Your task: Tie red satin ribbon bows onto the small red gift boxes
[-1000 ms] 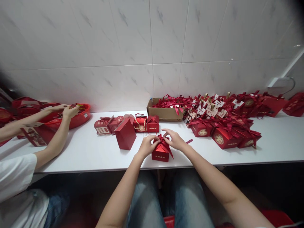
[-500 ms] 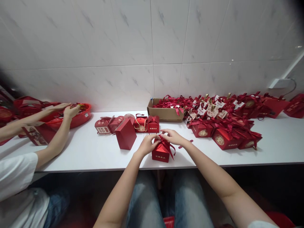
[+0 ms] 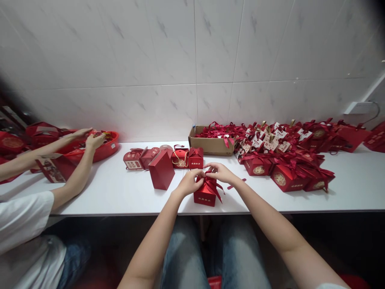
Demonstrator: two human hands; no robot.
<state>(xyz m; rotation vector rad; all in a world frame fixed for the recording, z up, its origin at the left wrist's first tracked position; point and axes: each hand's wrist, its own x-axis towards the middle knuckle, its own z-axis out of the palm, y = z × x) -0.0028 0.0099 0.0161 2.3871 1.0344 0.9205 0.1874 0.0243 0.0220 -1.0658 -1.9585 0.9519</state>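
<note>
Just below the middle of the frame, a small red gift box (image 3: pixel 205 193) is sitting near the front edge of the white table (image 3: pixel 120 192). The left hand (image 3: pixel 189 182) is curling around the box's upper left corner, fingers closed against it, steadying it. The right hand (image 3: pixel 221 172) is pinching the red satin ribbon (image 3: pixel 213 185) at the top of the box, thumb and fingers closed on the knot, while the loose tails are hanging down the box's right face.

To do this step well, the left hand should be pressing the box flat so it is not tipping while the ribbon is being drawn, and the right hand should be pulling evenly so the loops are coming out matched and the knot is sitting centred on the peak.

The knot itself is hidden under the fingertips of both hands, so how far it is tied cannot be told. The gold print on the box front is too small to read.

In the left of the frame, a co-worker's hands (image 3: pixel 87 136) are reaching over a red basin (image 3: pixel 105 146), whose contents are hard to make out. Behind, a cardboard box (image 3: pixel 210 145) is holding more ribbons, and a heap of finished boxes (image 3: pixel 285 168) is running off the right edge.
</note>
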